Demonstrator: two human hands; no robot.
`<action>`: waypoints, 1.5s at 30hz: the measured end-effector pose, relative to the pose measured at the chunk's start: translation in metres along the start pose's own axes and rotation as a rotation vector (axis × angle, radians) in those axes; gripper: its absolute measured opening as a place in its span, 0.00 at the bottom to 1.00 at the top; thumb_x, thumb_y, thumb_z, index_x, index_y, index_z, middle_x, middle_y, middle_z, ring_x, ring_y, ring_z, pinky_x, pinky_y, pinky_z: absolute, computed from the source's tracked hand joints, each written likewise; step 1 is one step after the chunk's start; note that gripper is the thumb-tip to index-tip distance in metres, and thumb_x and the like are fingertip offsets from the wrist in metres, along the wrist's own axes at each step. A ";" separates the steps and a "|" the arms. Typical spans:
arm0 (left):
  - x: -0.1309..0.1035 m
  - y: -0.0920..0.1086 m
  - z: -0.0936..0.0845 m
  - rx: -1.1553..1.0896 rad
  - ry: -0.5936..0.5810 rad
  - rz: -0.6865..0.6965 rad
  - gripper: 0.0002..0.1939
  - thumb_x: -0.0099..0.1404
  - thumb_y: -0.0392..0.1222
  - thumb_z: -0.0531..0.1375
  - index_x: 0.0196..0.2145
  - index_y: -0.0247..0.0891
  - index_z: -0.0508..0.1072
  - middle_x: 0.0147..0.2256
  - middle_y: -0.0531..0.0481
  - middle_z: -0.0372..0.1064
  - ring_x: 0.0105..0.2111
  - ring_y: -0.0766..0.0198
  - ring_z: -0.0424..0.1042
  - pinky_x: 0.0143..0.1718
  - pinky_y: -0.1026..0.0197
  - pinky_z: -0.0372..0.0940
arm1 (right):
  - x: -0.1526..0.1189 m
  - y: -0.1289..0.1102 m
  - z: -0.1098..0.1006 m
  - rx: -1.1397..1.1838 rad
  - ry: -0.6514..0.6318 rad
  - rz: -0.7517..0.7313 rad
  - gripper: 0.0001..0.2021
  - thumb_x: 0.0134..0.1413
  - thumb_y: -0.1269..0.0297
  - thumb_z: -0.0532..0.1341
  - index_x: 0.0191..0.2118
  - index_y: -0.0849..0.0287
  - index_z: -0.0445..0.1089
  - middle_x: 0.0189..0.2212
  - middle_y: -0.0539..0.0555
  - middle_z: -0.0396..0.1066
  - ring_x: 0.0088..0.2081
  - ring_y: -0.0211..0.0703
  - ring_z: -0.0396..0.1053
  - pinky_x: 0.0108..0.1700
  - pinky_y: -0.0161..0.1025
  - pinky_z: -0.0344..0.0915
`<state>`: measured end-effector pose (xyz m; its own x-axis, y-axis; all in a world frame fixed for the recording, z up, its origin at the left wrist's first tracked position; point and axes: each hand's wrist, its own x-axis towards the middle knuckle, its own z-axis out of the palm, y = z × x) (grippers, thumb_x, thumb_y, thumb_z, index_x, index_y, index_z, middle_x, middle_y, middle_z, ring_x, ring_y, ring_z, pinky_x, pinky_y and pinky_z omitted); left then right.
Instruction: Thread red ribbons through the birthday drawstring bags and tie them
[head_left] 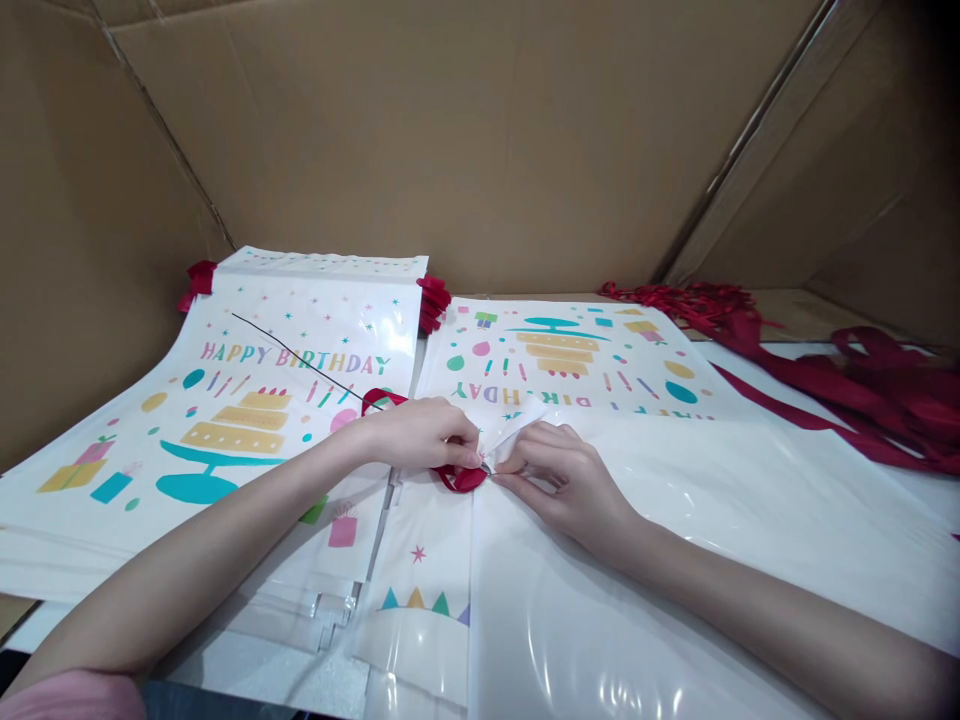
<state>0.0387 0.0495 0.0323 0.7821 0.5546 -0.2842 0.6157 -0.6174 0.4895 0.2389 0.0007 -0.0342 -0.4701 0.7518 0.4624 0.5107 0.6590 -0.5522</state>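
Observation:
My left hand (420, 432) is closed around a thin dark rod (300, 357), whose long end sticks out up and to the left. A red ribbon (466, 479) loops above and below this hand. Between the two hands a small dark tip meets the edge of a white printed plastic bag (517, 425). My right hand (562, 478) pinches that bag's folded edge, its fingertips almost touching those of my left. Whether the tip passes through the plastic is hidden by the fingers.
On the left lies a stack of "Happy Birthday" bags (247, 420) with bunched red ribbon (433, 303) at its top corners. More bags (645, 480) lie beneath my right arm. Loose red ribbons (810, 370) heap at the right back. Tall cardboard walls (450, 140) enclose the table.

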 end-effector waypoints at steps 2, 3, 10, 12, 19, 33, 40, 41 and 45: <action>0.000 -0.001 0.000 -0.002 -0.001 -0.006 0.12 0.64 0.39 0.55 0.25 0.34 0.71 0.23 0.54 0.65 0.25 0.69 0.61 0.26 0.67 0.50 | -0.001 0.000 0.001 -0.032 0.002 0.009 0.07 0.57 0.64 0.59 0.30 0.58 0.70 0.26 0.52 0.70 0.32 0.40 0.65 0.35 0.39 0.54; 0.000 -0.001 0.000 -0.004 -0.003 -0.005 0.12 0.64 0.40 0.55 0.25 0.34 0.71 0.23 0.54 0.66 0.25 0.69 0.61 0.26 0.67 0.50 | -0.001 -0.001 0.001 -0.054 0.002 0.012 0.05 0.57 0.64 0.59 0.31 0.57 0.70 0.28 0.52 0.70 0.33 0.40 0.65 0.36 0.39 0.54; -0.001 -0.006 0.000 -0.048 -0.034 0.003 0.12 0.64 0.42 0.54 0.26 0.35 0.71 0.24 0.54 0.65 0.25 0.69 0.61 0.25 0.67 0.51 | -0.004 -0.003 0.002 -0.191 -0.029 -0.085 0.08 0.59 0.69 0.56 0.33 0.56 0.73 0.32 0.52 0.73 0.36 0.41 0.64 0.38 0.42 0.52; -0.001 -0.007 0.000 -0.048 -0.038 -0.007 0.12 0.64 0.41 0.54 0.25 0.35 0.71 0.23 0.54 0.65 0.24 0.70 0.60 0.25 0.67 0.51 | -0.006 -0.005 0.002 -0.238 -0.034 -0.124 0.09 0.59 0.70 0.56 0.35 0.56 0.73 0.32 0.53 0.73 0.37 0.43 0.64 0.39 0.43 0.51; 0.000 -0.008 0.000 -0.053 -0.051 0.000 0.13 0.63 0.42 0.54 0.24 0.35 0.70 0.22 0.54 0.63 0.23 0.69 0.59 0.24 0.67 0.50 | -0.005 -0.007 -0.001 -0.292 -0.137 -0.142 0.09 0.60 0.69 0.53 0.33 0.58 0.70 0.28 0.53 0.67 0.35 0.41 0.62 0.39 0.42 0.49; -0.001 -0.002 0.000 -0.034 -0.055 0.006 0.12 0.64 0.40 0.55 0.25 0.34 0.71 0.22 0.55 0.64 0.23 0.70 0.59 0.25 0.67 0.50 | -0.002 -0.006 -0.001 -0.068 -0.064 -0.090 0.10 0.57 0.72 0.55 0.25 0.60 0.63 0.24 0.50 0.64 0.31 0.37 0.59 0.35 0.38 0.47; -0.001 0.001 0.001 -0.039 -0.056 0.031 0.12 0.65 0.39 0.55 0.25 0.34 0.70 0.22 0.55 0.65 0.23 0.70 0.60 0.25 0.68 0.51 | -0.002 -0.003 -0.002 0.005 -0.046 -0.080 0.10 0.56 0.72 0.56 0.24 0.60 0.65 0.25 0.50 0.65 0.30 0.37 0.59 0.35 0.38 0.49; -0.001 0.002 0.001 -0.040 -0.056 0.032 0.12 0.65 0.39 0.55 0.25 0.34 0.70 0.22 0.55 0.65 0.23 0.70 0.61 0.25 0.68 0.51 | -0.002 -0.002 -0.002 0.009 -0.045 -0.078 0.10 0.56 0.72 0.56 0.24 0.60 0.65 0.24 0.50 0.64 0.30 0.37 0.59 0.35 0.38 0.49; 0.000 0.003 0.001 -0.037 -0.049 0.037 0.12 0.65 0.39 0.55 0.25 0.34 0.70 0.22 0.55 0.65 0.23 0.70 0.61 0.25 0.68 0.51 | -0.002 0.000 -0.001 0.030 -0.046 -0.084 0.10 0.55 0.73 0.57 0.23 0.60 0.64 0.24 0.49 0.64 0.30 0.37 0.60 0.35 0.38 0.49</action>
<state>0.0403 0.0470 0.0331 0.8088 0.5032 -0.3044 0.5827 -0.6154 0.5308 0.2406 -0.0013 -0.0345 -0.5429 0.6919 0.4759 0.4471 0.7178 -0.5337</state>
